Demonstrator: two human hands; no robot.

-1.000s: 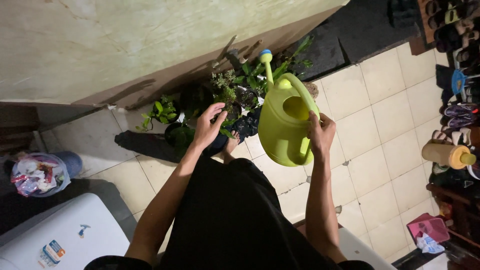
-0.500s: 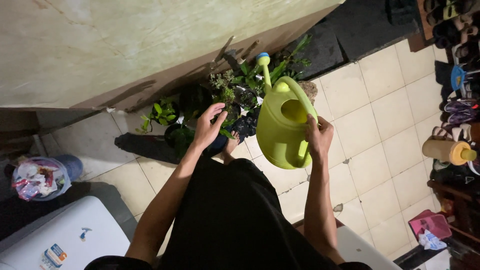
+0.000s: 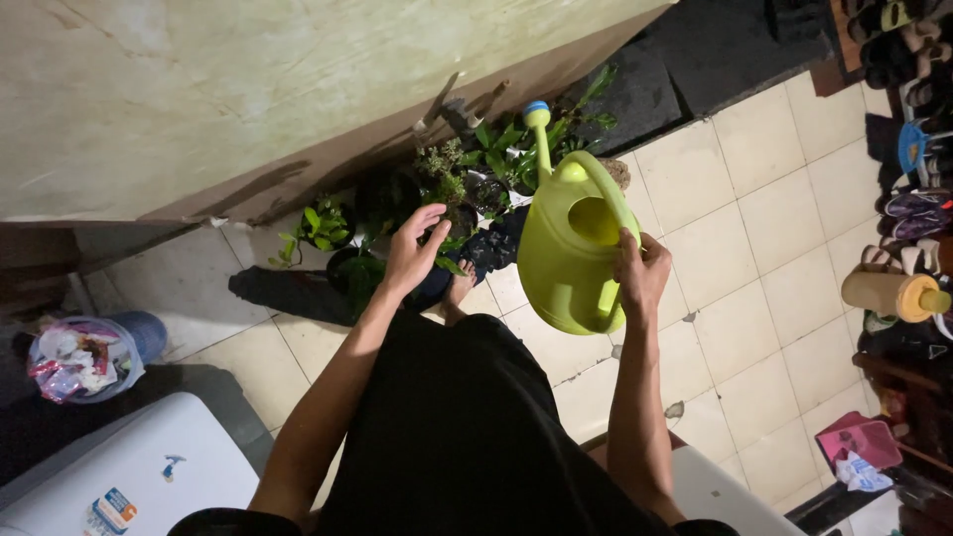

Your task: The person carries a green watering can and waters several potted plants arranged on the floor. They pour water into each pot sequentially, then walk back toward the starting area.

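My right hand [image 3: 640, 273] grips the handle of a lime-green watering can [image 3: 566, 253], held above the tiled floor. Its long spout with a blue tip [image 3: 537, 109] points toward the potted plants [image 3: 467, 179] along the base of the wall. My left hand [image 3: 412, 248] reaches into the leaves with its fingers spread, touching foliage above a dark pot [image 3: 352, 268]. A bare foot [image 3: 459, 286] shows below the plants.
A pale wall [image 3: 248, 89] runs across the top. A bin of rubbish [image 3: 74, 357] stands at left, beside a white appliance top [image 3: 129, 467]. Shoes [image 3: 918, 199], a tan bottle [image 3: 888, 293] and a pink dustpan [image 3: 859, 442] crowd the right edge.
The watering can has shifted slightly right and up with my right hand. My left hand stays in the leaves.
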